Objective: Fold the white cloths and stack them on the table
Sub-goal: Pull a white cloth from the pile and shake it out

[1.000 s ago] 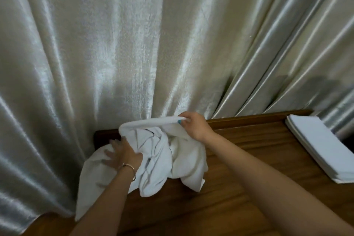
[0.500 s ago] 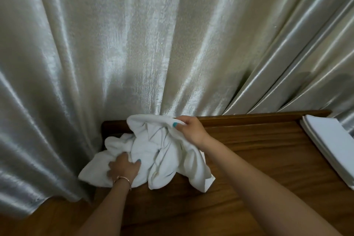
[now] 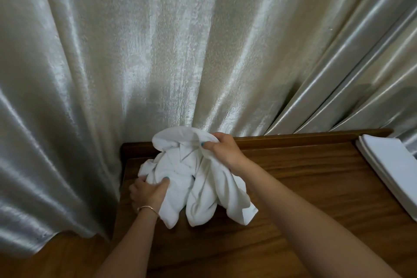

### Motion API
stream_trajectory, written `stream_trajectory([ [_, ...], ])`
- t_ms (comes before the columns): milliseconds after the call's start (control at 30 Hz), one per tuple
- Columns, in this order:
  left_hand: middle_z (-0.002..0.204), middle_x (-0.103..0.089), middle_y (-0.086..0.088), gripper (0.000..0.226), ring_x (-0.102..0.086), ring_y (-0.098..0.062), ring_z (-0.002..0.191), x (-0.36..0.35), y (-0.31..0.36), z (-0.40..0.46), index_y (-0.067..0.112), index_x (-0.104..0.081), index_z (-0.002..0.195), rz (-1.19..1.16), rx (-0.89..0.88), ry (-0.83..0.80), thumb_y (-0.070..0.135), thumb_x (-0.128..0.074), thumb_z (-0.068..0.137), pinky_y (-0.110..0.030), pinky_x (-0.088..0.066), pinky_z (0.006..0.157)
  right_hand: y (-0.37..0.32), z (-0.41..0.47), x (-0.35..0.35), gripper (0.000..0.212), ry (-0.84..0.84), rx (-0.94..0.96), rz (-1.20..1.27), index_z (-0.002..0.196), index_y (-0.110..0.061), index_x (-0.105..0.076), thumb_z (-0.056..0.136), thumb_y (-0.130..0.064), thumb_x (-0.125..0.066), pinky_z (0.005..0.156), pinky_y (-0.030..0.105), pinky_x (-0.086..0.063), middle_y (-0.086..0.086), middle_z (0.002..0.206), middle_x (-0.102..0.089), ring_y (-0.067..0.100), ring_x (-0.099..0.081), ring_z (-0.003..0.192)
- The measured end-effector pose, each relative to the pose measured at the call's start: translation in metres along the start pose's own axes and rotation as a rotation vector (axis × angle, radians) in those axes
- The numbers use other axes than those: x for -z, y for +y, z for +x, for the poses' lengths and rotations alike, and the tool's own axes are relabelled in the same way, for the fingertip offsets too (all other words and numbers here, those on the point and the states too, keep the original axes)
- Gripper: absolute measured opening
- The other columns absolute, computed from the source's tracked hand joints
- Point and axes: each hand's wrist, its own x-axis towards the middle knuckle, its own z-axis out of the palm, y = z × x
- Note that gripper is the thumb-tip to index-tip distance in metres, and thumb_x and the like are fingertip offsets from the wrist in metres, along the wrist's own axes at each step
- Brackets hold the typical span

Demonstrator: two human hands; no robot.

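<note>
A crumpled white cloth [image 3: 203, 189] lies bunched at the back left corner of the wooden table [image 3: 304, 198]. My left hand [image 3: 149, 194], with a thin bracelet on the wrist, grips the cloth's lower left side. Its upper edge is pinched near the table's back rim by my right hand [image 3: 225, 151]. Loose ends of the cloth hang down toward me over the tabletop. A stack of folded white cloths [image 3: 392, 169] rests at the table's right edge, partly cut off by the frame.
A shiny pale curtain [image 3: 158, 52] hangs in folds directly behind the table and down its left side. The table has a raised back rim [image 3: 304, 136]. Wooden floor [image 3: 56, 257] shows at the lower left.
The cloth's left part, which hung off the table's left side, has been gathered onto the table into a tighter bunch. My left hand shifted from flat on the cloth to gripping it.
</note>
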Motion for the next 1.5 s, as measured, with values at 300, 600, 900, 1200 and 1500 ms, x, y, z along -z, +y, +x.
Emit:
stream_trajectory([
  [300,0.139,-0.044,-0.008,0.049,-0.043,-0.029,0.126,0.029,0.076,-0.018,0.018,-0.050,0.132,-0.178,-0.448,0.004,0.023,-0.056,0.083,-0.045,-0.035,0.108,-0.027,0.004,0.017,0.026,-0.045,0.148,-0.336,0.075,-0.009,-0.069,0.094,-0.026,-0.060,0.070,0.029,-0.039,0.001,0.073,-0.057,0.015,-0.051,0.075],
  [600,0.120,-0.062,0.004,0.050,-0.056,-0.010,0.110,0.013,0.193,-0.081,0.018,-0.058,0.124,0.185,-1.070,-0.702,-0.001,-0.059,0.078,-0.015,-0.043,0.091,-0.040,-0.023,0.061,0.021,0.035,0.212,-0.444,0.110,-0.025,-0.073,0.092,-0.029,-0.063,0.092,0.033,-0.047,-0.002,0.118,-0.069,0.016,-0.060,0.111],
  [900,0.081,-0.061,0.007,0.010,-0.056,-0.013,0.078,-0.011,0.223,-0.075,0.023,-0.064,0.086,0.270,-1.186,-0.552,0.030,-0.070,0.082,-0.028,-0.046,0.073,-0.043,-0.047,0.122,0.025,0.538,0.137,-0.513,0.110,-0.040,-0.071,0.090,-0.049,-0.058,0.081,0.032,-0.051,-0.009,0.113,-0.070,0.019,-0.063,0.104],
  [1200,0.100,-0.067,-0.010,0.031,-0.062,-0.031,0.087,-0.010,0.186,-0.033,0.015,-0.067,0.102,0.603,-0.882,-0.181,0.039,-0.049,0.094,-0.033,-0.047,0.072,-0.024,-0.049,0.160,0.020,0.353,0.179,-0.422,0.105,-0.029,-0.074,0.089,-0.038,-0.065,0.088,0.038,-0.053,-0.005,0.113,-0.071,0.017,-0.063,0.103],
  [1500,0.091,-0.060,-0.025,0.022,-0.058,-0.041,0.081,0.038,0.230,-0.029,0.003,-0.058,0.083,0.291,-0.953,0.187,0.011,-0.042,0.095,-0.036,-0.036,0.062,-0.082,-0.031,0.130,0.013,0.385,0.417,-0.244,0.095,-0.019,-0.075,0.090,-0.027,-0.066,0.074,0.024,-0.043,-0.008,0.085,-0.067,0.010,-0.061,0.083],
])
